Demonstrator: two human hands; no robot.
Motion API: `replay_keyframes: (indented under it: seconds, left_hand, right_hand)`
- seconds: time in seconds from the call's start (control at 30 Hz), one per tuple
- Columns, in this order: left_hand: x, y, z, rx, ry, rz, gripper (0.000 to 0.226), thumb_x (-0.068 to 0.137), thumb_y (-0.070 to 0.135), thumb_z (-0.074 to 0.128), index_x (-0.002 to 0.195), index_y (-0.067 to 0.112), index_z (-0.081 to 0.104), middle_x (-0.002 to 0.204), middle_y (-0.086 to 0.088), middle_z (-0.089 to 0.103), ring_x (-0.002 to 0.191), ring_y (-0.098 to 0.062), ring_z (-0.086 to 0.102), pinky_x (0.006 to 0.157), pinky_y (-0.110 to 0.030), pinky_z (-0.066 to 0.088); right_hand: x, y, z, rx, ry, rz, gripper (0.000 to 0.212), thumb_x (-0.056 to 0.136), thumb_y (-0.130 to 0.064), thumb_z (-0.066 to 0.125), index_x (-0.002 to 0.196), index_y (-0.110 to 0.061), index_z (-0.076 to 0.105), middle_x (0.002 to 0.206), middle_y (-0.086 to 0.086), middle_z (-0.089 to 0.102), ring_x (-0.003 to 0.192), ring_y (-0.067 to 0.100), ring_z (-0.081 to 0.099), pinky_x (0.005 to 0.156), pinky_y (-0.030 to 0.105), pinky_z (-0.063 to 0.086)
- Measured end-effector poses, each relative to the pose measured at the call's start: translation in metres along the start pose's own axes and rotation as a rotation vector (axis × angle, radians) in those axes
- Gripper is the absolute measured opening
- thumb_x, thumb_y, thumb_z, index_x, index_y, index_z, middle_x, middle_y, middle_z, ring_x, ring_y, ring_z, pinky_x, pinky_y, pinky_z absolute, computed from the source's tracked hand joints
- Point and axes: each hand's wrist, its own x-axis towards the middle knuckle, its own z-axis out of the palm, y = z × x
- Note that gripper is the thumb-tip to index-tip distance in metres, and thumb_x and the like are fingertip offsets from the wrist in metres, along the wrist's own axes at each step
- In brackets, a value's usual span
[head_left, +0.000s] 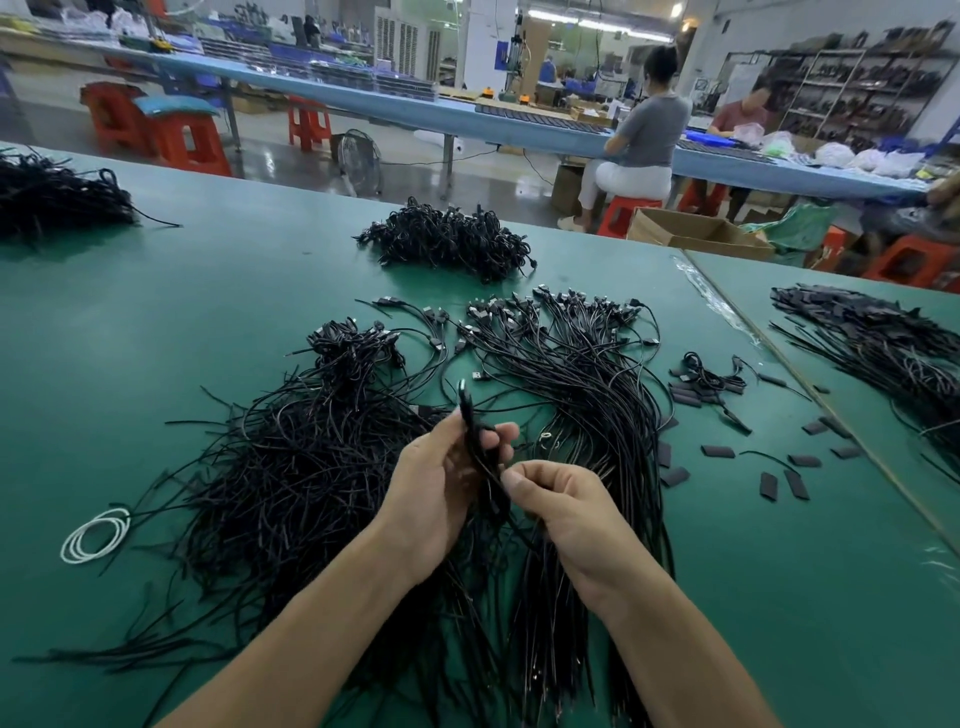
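my left hand (436, 488) curls round one black cable (467, 410), held above the near desk (156, 322); my right hand (566, 509) pinches it lower. fanned cables (571, 364), right, look done; tangled heap (291, 467), left, appears pending.

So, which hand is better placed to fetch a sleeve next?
Right, probably: the sleeves lie off to the right, nearer the right hand, while the left hand grips the cable upright.
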Motion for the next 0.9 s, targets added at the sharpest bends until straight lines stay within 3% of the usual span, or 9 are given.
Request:
replay_keyframes:
  seconds: [0.17, 0.27, 0.4, 0.5, 0.6, 0.67, 0.77, 0.83, 0.9]
  left_hand:
    - [-0.003, -0.001, -0.002, 0.145, -0.114, 0.039, 0.048, 0.077, 0.043, 0.079, 0.088, -0.003, 0.073, 0.084, 0.0, 0.072, 0.087, -0.013, 0.069, 0.075, -0.021, 0.055]
    - [-0.002, -0.004, -0.008, 0.368, -0.09, 0.129, 0.035, 0.054, 0.033, 0.093, 0.071, 0.021, 0.065, 0.086, 0.005, 0.067, 0.082, -0.012, 0.063, 0.077, -0.025, 0.053]
    - [-0.004, -0.01, -0.014, 0.789, -0.035, 0.114, 0.053, 0.055, 0.044, 0.095, 0.091, 0.026, 0.06, 0.069, 0.009, 0.059, 0.063, -0.007, 0.053, 0.062, -0.021, 0.048]
    - [-0.007, -0.014, -0.011, 0.767, -0.051, 0.056, 0.05, 0.069, 0.044, 0.085, 0.101, 0.018, 0.056, 0.07, -0.007, 0.071, 0.057, -0.019, 0.063, 0.054, -0.03, 0.051]
    - [-0.007, -0.014, -0.009, 0.676, -0.007, 0.131, 0.027, 0.085, 0.011, 0.078, 0.102, 0.013, 0.058, 0.074, -0.013, 0.073, 0.061, -0.022, 0.068, 0.058, -0.031, 0.056]
    - [-0.005, -0.008, -0.008, 0.54, 0.044, 0.135, 0.021, 0.092, -0.004, 0.062, 0.105, 0.012, 0.062, 0.082, -0.011, 0.074, 0.071, -0.017, 0.071, 0.064, -0.027, 0.057]
    - [-0.003, 0.002, -0.005, 0.296, 0.029, 0.035, 0.031, 0.098, 0.004, 0.041, 0.113, 0.012, 0.066, 0.097, -0.014, 0.076, 0.087, -0.023, 0.073, 0.07, -0.028, 0.058]
    - [-0.002, 0.005, -0.006, 0.334, -0.034, 0.08, 0.024, 0.097, 0.017, 0.052, 0.116, 0.015, 0.067, 0.103, -0.012, 0.076, 0.097, -0.023, 0.073, 0.077, -0.026, 0.058]
    - [-0.002, 0.006, -0.009, 0.485, -0.134, 0.151, 0.035, 0.088, 0.019, 0.072, 0.122, 0.019, 0.065, 0.108, -0.005, 0.076, 0.104, -0.018, 0.071, 0.088, -0.024, 0.056]
  right_hand:
    - [0.003, 0.002, -0.002, -0.031, 0.066, -0.014, 0.019, 0.096, -0.015, 0.064, 0.083, -0.003, 0.07, 0.082, 0.011, 0.069, 0.082, 0.017, 0.062, 0.087, 0.03, 0.05]
    - [0.005, 0.0, -0.009, -0.047, 0.163, -0.047, 0.017, 0.095, -0.015, 0.066, 0.083, -0.005, 0.072, 0.082, 0.011, 0.073, 0.081, 0.017, 0.065, 0.081, 0.027, 0.054]
    - [0.006, -0.001, -0.012, -0.03, 0.214, -0.1, 0.015, 0.094, -0.013, 0.066, 0.079, -0.01, 0.07, 0.074, -0.002, 0.065, 0.074, 0.004, 0.06, 0.071, 0.014, 0.051]
    - [0.005, -0.001, -0.008, 0.019, 0.158, -0.115, 0.017, 0.094, -0.011, 0.065, 0.078, -0.011, 0.069, 0.068, -0.005, 0.067, 0.068, 0.002, 0.063, 0.064, 0.01, 0.049]
    - [0.001, 0.001, -0.002, 0.076, 0.075, -0.08, 0.015, 0.094, -0.013, 0.064, 0.081, -0.011, 0.07, 0.078, 0.002, 0.07, 0.077, 0.009, 0.066, 0.071, 0.016, 0.05]
    - [-0.001, 0.003, 0.0, 0.083, 0.034, -0.06, 0.018, 0.095, -0.015, 0.063, 0.079, -0.013, 0.071, 0.076, -0.001, 0.07, 0.073, 0.005, 0.065, 0.07, 0.015, 0.049]
    - [-0.001, 0.004, 0.003, 0.072, 0.032, 0.007, 0.021, 0.095, -0.017, 0.064, 0.076, -0.015, 0.072, 0.077, 0.002, 0.073, 0.073, 0.009, 0.067, 0.074, 0.026, 0.053]
    - [0.001, 0.005, 0.006, 0.054, 0.057, 0.049, 0.019, 0.095, -0.017, 0.065, 0.078, -0.014, 0.073, 0.085, 0.005, 0.076, 0.086, 0.017, 0.069, 0.091, 0.036, 0.052]
    - [0.005, 0.006, 0.006, 0.047, 0.081, 0.087, 0.016, 0.096, -0.017, 0.064, 0.086, -0.011, 0.076, 0.09, 0.007, 0.077, 0.095, 0.022, 0.071, 0.097, 0.04, 0.05]
